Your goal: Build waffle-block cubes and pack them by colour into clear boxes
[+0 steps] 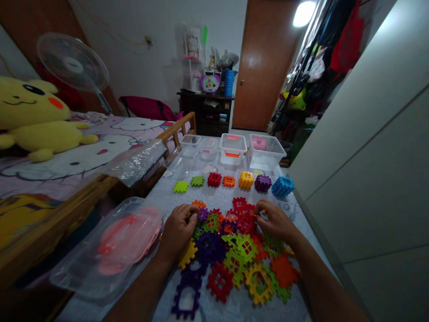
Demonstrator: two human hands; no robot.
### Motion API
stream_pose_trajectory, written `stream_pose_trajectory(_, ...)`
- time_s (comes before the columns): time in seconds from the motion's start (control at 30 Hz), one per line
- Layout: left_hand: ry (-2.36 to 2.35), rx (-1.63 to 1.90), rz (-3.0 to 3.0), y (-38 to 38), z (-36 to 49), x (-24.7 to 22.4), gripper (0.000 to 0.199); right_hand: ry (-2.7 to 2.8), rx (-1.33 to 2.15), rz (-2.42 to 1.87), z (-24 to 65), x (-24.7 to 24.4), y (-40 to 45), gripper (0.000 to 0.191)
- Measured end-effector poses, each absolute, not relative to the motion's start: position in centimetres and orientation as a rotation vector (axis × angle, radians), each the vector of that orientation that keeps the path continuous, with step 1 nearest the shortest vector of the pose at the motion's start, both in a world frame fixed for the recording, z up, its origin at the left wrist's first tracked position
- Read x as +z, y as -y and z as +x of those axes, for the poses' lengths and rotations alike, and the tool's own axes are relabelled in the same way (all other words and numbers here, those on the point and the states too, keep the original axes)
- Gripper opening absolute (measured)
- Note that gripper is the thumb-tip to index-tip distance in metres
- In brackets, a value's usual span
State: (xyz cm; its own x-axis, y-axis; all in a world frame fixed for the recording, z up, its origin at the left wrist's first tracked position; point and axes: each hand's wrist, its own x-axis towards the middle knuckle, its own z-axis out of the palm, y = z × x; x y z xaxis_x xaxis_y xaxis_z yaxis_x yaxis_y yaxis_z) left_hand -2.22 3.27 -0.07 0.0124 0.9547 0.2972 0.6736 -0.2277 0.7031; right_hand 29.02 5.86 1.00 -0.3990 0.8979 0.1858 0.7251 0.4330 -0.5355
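Note:
A heap of flat, notched plastic building tiles lies on the table, in red, green, yellow, orange and purple. At its left side is my left hand (181, 226), its fingers curled in beside a purple tile (202, 214); whatever they grip is hidden. My right hand (273, 218) is at the heap's far right, fingers bent and touching the edge of the red tiles (245, 221). I cannot make out what it pinches. Nearer me lie a red window tile (220, 281), a yellow frame tile (259, 283) and a dark purple frame tile (186, 297).
Behind the heap runs a row of stacks sorted by colour, including red (214, 179), yellow (246, 180) and blue (283, 186). Clear plastic boxes (233, 147) stand farther back. A transparent lid (80, 268) with pink pieces lies left; a white cabinet (375, 179) borders the right.

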Motion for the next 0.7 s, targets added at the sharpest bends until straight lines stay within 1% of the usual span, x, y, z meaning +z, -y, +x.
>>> stream_pose_trajectory(0.07, -1.666, 1.055, 1.935, -3.3, -2.2, -0.1, 0.018, 2.229, 0.448, -1.363, 28.9, 0.8, -6.1, 0.009)
stream_pose_trajectory(0.1, -1.664, 1.052, 1.933, -3.3, -2.2, -0.1, 0.018, 2.235, 0.410, -1.353, 28.8, 0.6, -6.3, 0.011)
stream_pose_trajectory(0.23, -1.662, 1.057, 1.922, -3.4, -2.2, -0.1, 0.019, 2.356, 0.315, -1.354, 27.5, -0.4, -6.8, 0.034)
stream_pose_trajectory(0.33, -1.662, 1.060, 1.909, -3.4, -2.2, -0.2, 0.019, 2.410, 0.293, -1.453, 26.4, -0.9, -6.9, 0.042)
stream_pose_trajectory(0.47, -1.662, 1.064, 1.906, -3.4, -2.3, -0.2, 0.018, 2.411, 0.290, -1.513, 25.7, -0.8, -6.9, 0.038)
stream_pose_trajectory(0.6, -1.660, 1.077, 1.903, -3.4, -2.3, -0.3, 0.018, 2.390, 0.292, -1.467, 25.8, -0.6, -7.0, 0.025)
stream_pose_trajectory(0.7, -1.658, 1.081, 1.903, -3.4, -2.3, -0.3, 0.018, 2.334, 0.319, -1.396, 25.9, -0.7, -7.1, 0.023)
